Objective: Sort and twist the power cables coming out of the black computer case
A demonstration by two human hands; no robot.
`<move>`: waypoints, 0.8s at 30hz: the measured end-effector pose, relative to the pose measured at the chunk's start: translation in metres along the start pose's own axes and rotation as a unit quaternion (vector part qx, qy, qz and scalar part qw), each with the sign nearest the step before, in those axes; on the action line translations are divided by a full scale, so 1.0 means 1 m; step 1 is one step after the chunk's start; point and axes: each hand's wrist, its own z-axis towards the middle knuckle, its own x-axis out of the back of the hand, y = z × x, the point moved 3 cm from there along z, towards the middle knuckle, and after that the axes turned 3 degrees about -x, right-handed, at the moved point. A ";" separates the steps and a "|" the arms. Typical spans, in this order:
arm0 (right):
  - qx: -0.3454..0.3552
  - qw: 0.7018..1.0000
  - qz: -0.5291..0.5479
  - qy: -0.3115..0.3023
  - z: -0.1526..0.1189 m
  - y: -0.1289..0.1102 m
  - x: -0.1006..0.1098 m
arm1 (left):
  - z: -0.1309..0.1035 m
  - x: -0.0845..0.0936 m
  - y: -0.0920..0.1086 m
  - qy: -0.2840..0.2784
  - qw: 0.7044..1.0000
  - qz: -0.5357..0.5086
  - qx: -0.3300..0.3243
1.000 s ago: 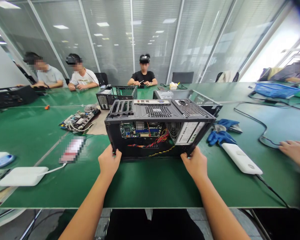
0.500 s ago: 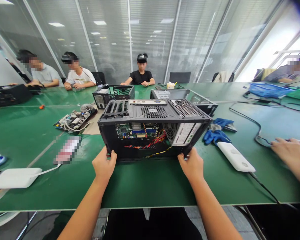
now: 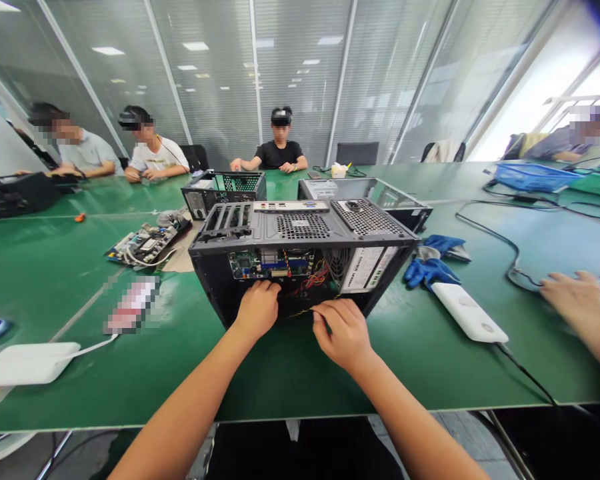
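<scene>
An open black computer case (image 3: 300, 230) stands on the green table (image 3: 280, 393), its open side towards me. Inside it show a green circuit board (image 3: 247, 263), a power supply (image 3: 369, 269) with a white label, and red and black wires (image 3: 320, 273). My left hand (image 3: 258, 308) reaches into the case opening below the circuit board, with its fingertips partly hidden. Further right, my right hand (image 3: 344, 330) pinches the thin yellow and black cable (image 3: 300, 313) near the lower front of the case.
Blue gloves (image 3: 430, 272) and a white power strip (image 3: 469, 313) lie to the right, near another person's hand (image 3: 577, 300). Left are a loose circuit board (image 3: 145, 245), a phone (image 3: 133, 305) and a white device (image 3: 30, 364). Two more cases (image 3: 225, 185) (image 3: 405, 200) stand behind.
Both hands have let go of the case's lower corners and moved inward to its open side. My right hand has taken hold of the yellow and black cable.
</scene>
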 end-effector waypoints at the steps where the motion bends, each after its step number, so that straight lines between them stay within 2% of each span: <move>1: 0.023 1.000 0.015 -0.012 0.008 -0.005 -0.004 | 0.007 -0.006 -0.003 -0.009 1.000 0.007 0.016; 5: 0.108 0.993 0.022 -0.032 0.033 -0.019 -0.025 | 0.017 -0.026 -0.014 -0.049 0.998 -0.010 0.041; 8: 0.116 0.992 0.018 -0.043 0.038 -0.019 -0.046 | 0.015 -0.036 -0.022 -0.066 0.995 -0.063 0.036; 11: 0.101 0.993 0.021 -0.048 0.030 -0.010 -0.065 | 0.013 -0.039 -0.026 -0.068 0.992 -0.108 0.022; 14: 0.081 0.993 0.017 -0.080 0.017 0.006 -0.074 | 0.013 -0.037 -0.028 -0.052 0.989 -0.140 0.026; 20: -0.013 0.994 0.003 -0.113 0.013 0.034 -0.071 | 0.012 -0.033 -0.025 -0.002 0.988 -0.153 -0.003; 24: -0.019 0.991 -0.004 -0.135 0.022 0.041 -0.074 | 0.009 -0.032 -0.027 0.034 0.983 -0.178 -0.004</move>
